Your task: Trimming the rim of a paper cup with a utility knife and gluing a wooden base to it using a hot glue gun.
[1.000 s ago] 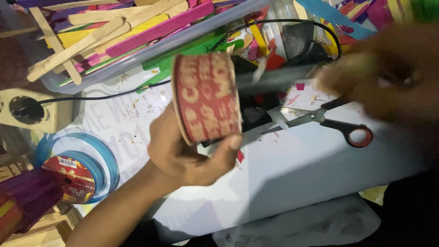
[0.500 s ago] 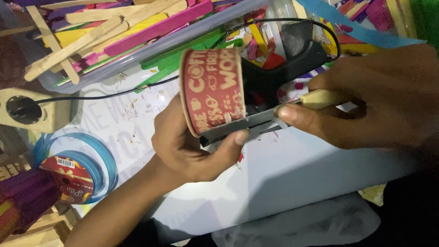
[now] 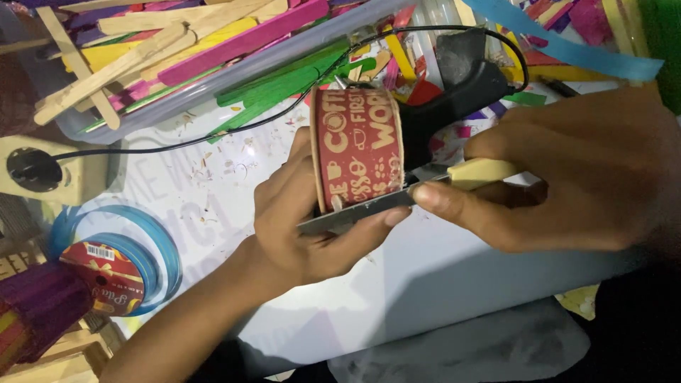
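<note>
Knife now against ribbon roll, blade tip hidden

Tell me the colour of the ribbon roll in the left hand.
Red with cream lettering, on the ribbon roll; head view.

Red printed ribbon roll: cylindrical, cream lettering and small cup motifs, burlap-coloured edges, upright at centre, held in the left hand.
Round red spool label: gold print, white barcode sticker, on the blue ribbon spool, lower left of the desk.
</note>
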